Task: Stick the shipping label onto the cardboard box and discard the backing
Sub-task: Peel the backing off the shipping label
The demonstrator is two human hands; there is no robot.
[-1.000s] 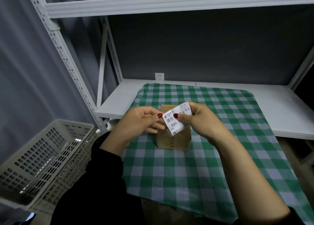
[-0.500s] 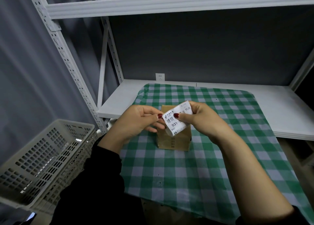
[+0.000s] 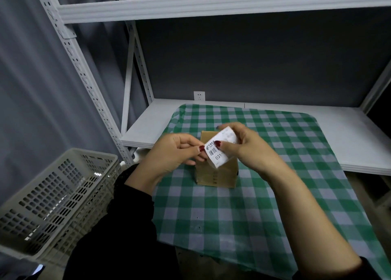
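Here both hands' grip pinches white barcoded label (image 3: 221, 148) w/ "031" above brown box (image 3: 215, 174).

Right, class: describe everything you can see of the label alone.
The label is a small white paper rectangle printed in black: a logo, a barcode and the digits 031; other print is too blurred to read. It is held tilted in the air above the box, not stuck on. The right hand pinches its upper part, thumb on the face; the left hand pinches its left corner. Whether the backing has begun to peel cannot be told.
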